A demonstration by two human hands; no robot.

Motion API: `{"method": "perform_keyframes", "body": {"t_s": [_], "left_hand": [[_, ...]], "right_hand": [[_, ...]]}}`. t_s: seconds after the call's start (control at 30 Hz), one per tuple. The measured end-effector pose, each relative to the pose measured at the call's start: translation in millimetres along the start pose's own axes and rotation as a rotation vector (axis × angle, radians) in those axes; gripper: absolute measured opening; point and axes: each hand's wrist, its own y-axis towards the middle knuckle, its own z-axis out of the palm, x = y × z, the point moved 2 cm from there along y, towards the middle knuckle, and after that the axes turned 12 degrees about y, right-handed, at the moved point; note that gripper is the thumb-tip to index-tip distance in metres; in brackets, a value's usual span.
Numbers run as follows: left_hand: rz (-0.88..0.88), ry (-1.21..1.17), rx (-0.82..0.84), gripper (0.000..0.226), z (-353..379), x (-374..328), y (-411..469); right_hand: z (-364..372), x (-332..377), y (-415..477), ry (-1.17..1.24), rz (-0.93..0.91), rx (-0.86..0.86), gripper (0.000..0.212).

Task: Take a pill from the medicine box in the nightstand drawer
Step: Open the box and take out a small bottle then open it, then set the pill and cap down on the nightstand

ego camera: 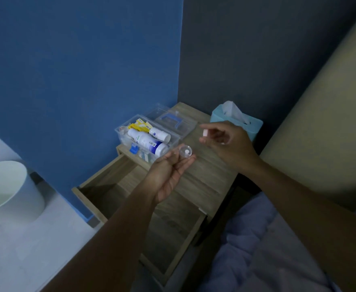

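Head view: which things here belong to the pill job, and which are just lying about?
Job:
medicine box
its lid
open drawer
small clear cap holding a white pill, at left hand
right hand

Lying about:
tissue box
white bin

Medicine box (174, 139) sits open on top of the nightstand (204, 178), clear plastic, its lid (172, 121) with the blue handle flipped back behind it. Inside lie white bottles (145, 141) on their sides and a yellow packet (141, 125). Just in front of the box, a small clear round cap (185, 151) cradles one white pill (186, 151). Below, the wooden drawer (143, 209) hangs pulled wide open.
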Motion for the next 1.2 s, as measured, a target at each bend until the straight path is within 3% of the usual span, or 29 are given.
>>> {"method": "perform_keyframes", "body": {"t_s": [0.23,0.47,0.63,0.83,1.0,1.2], "left_hand": [[0.08,0.236,-0.019,0.023,-25,28,37],[0.107,0.659,-0.061,0.032,-53,51,90],[0.291,1.105,-0.069,0.043,-64,60,120],[0.492,1.505,-0.011,0.037,-69,73,139],[0.583,1.803,-0.133,0.045,-72,84,136],[0.611,1.967,-0.212,0.049,-69,91,133]], "right_hand": [[10,-104,-35,0.091,0.296,-0.286,0.022],[34,-177,-64,-0.138,0.206,-0.384,0.029],[52,-197,-67,-0.187,0.265,-0.502,0.017],[61,-195,-69,-0.328,0.229,-0.487,0.036],[67,-194,-68,-0.424,0.261,-0.404,0.045],[68,-199,-67,-0.529,0.266,-0.407,0.045]]}}
